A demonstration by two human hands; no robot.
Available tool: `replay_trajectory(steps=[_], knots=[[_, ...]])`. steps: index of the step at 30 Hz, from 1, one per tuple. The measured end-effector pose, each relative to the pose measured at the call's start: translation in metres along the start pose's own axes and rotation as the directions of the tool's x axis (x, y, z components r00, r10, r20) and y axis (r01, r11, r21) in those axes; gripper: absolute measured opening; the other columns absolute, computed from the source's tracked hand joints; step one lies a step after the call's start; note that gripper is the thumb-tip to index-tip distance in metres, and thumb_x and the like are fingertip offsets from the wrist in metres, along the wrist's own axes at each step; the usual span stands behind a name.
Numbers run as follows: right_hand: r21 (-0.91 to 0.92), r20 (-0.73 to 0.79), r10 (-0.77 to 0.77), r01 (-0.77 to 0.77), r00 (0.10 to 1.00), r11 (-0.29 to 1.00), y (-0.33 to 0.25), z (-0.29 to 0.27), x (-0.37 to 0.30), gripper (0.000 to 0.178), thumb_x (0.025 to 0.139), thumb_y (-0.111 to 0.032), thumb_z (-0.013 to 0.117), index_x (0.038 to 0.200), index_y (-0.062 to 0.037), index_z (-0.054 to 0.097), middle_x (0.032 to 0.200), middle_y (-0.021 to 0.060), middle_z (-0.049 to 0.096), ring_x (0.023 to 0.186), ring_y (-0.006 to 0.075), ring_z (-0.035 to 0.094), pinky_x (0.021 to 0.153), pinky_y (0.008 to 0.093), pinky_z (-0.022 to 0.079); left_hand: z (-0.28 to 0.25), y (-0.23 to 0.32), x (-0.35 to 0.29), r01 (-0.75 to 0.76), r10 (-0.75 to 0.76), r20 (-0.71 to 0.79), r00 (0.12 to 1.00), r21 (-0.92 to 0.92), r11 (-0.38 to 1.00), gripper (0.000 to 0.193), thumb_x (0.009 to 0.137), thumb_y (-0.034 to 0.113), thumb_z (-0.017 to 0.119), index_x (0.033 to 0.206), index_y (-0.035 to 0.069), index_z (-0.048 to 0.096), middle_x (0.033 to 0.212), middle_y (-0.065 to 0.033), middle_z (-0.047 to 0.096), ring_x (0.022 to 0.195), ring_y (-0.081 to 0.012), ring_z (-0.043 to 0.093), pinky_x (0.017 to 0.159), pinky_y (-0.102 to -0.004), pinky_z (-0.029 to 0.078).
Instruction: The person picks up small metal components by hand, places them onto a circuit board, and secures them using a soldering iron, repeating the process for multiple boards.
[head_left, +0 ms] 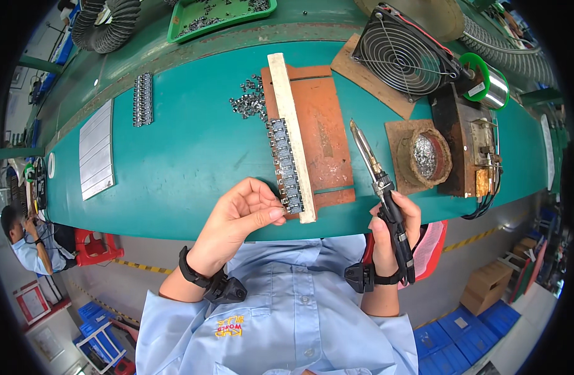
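My right hand (396,225) grips a soldering iron (385,187), its bare metal tip pointing up and away, apart from the parts. My left hand (252,212) is closed, thumb and forefinger pinched at the near end of a row of small black components (286,164). Whether a small piece sits between those fingertips is hidden. The row lies along the left side of a pale wooden strip (291,137), which rests on a reddish-brown board (324,134). Left of the board's far end is a loose pile of small metal pieces (248,100).
A round fan (399,56) stands at the back right, near a solder wire spool (496,87) and a round pot (427,156). Farther left lie another component row (143,100) and a pale panel (98,150). A green tray (221,17) holds small parts. Another person (34,240) sits far left.
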State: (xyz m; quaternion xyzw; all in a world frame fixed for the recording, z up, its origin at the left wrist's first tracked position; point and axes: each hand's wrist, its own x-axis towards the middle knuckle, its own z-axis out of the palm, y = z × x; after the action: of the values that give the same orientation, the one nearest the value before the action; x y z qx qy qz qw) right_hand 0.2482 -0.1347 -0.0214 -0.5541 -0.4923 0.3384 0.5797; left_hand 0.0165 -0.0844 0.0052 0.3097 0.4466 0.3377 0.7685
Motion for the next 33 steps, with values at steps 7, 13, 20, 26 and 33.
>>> replay_trajectory(steps=[7, 13, 20, 26, 33], knots=[[0.007, 0.021, -0.025, 0.025, 0.999, 1.000, 0.004, -0.002, 0.000, 0.045, 0.074, -0.011, 0.060, 0.114, 0.0002, 0.042, 0.081, 0.0109, 0.053, 0.065, 0.0113, 0.048, 0.062, 0.0224, 0.040, 0.004, 0.001, 0.002, 0.023, -0.022, 0.009, 1.000, -0.013, 1.000, 0.014, 0.080, 0.000, 0.058, 0.087, 0.003, 0.046, 0.081, -0.0051, 0.057, 0.076, -0.0132, 0.059, 0.073, -0.0251, 0.048], [0.016, 0.035, -0.044, 0.043, 0.998, 0.999, 0.005, -0.003, 0.001, 0.046, 0.074, -0.011, 0.061, 0.114, -0.0001, 0.042, 0.081, 0.0108, 0.053, 0.064, 0.0113, 0.048, 0.061, 0.0224, 0.040, 0.004, 0.000, 0.001, 0.031, -0.031, 0.009, 0.999, -0.020, 0.999, 0.012, 0.081, 0.001, 0.058, 0.086, 0.003, 0.047, 0.080, -0.0055, 0.058, 0.076, -0.0137, 0.060, 0.072, -0.0243, 0.047], [0.043, 0.009, 0.005, -0.006, 1.000, 0.999, 0.003, -0.004, -0.003, 0.048, 0.075, -0.016, 0.063, 0.115, -0.0004, 0.042, 0.081, 0.0109, 0.053, 0.065, 0.0118, 0.048, 0.060, 0.0228, 0.041, 0.004, 0.000, 0.000, 0.059, -0.058, 0.021, 0.998, -0.066, 0.996, 0.011, 0.081, 0.003, 0.058, 0.085, 0.004, 0.048, 0.081, -0.0050, 0.058, 0.076, -0.0138, 0.060, 0.072, -0.0242, 0.047], [0.111, -0.009, 0.049, -0.048, 0.999, 0.993, -0.016, -0.010, -0.017, 0.050, 0.072, -0.016, 0.068, 0.112, 0.0020, 0.045, 0.088, 0.0129, 0.057, 0.071, 0.0157, 0.055, 0.063, 0.0267, 0.043, 0.000, 0.002, 0.001, 0.059, -0.056, 0.040, 0.998, -0.072, 0.996, 0.010, 0.082, 0.004, 0.058, 0.086, 0.004, 0.048, 0.082, -0.0044, 0.058, 0.076, -0.0126, 0.058, 0.072, -0.0233, 0.046], [0.002, 0.241, -0.325, 0.334, 0.915, 0.943, -0.028, -0.024, -0.017, 0.040, 0.069, -0.027, 0.069, 0.092, 0.0039, 0.058, 0.055, 0.0069, 0.056, 0.052, 0.0171, 0.054, 0.056, 0.0295, 0.040, -0.001, 0.004, 0.001, 0.079, -0.074, 0.077, 0.994, -0.073, 0.994, 0.010, 0.083, 0.005, 0.058, 0.087, 0.004, 0.049, 0.084, -0.0040, 0.059, 0.078, -0.0108, 0.057, 0.073, -0.0225, 0.045]])
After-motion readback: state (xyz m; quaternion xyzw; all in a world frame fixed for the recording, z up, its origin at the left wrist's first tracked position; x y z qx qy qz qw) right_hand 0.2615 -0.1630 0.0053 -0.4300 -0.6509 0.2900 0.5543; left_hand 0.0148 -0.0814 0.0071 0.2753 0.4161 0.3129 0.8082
